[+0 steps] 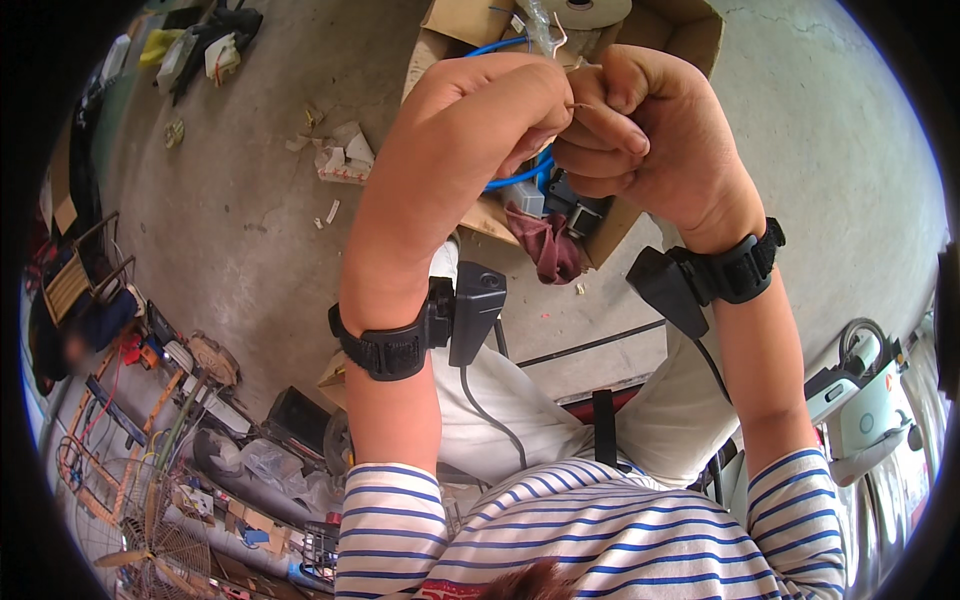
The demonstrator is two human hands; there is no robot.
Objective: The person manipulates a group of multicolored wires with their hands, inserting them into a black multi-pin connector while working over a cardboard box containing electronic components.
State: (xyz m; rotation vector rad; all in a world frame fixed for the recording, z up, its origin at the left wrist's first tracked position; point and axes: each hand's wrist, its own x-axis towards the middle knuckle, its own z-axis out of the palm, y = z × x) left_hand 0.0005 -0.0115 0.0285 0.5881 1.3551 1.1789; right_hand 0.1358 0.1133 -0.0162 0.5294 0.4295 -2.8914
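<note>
Both my hands meet over an open cardboard box (610,235). My left hand (515,100) is bent in at the wrist, its fingers curled closed. A short thin copper-coloured wire (579,105) spans from it to my right hand (650,130), whose fingers are also curled closed. Most of what lies inside the fingers is hidden. Just above the knuckles a pale thin wire end (560,38) sticks up beside clear plastic. A blue cable (500,46) loops behind my left hand and shows again below it.
Inside the box are a spool (590,12), a grey plastic piece (524,197) and a dark red cloth (545,245) hanging over its near edge. Torn scraps (345,153) lie on the concrete floor. A wire-cage fan (150,545) and clutter fill the lower left; a white-and-grey machine (870,420) stands right.
</note>
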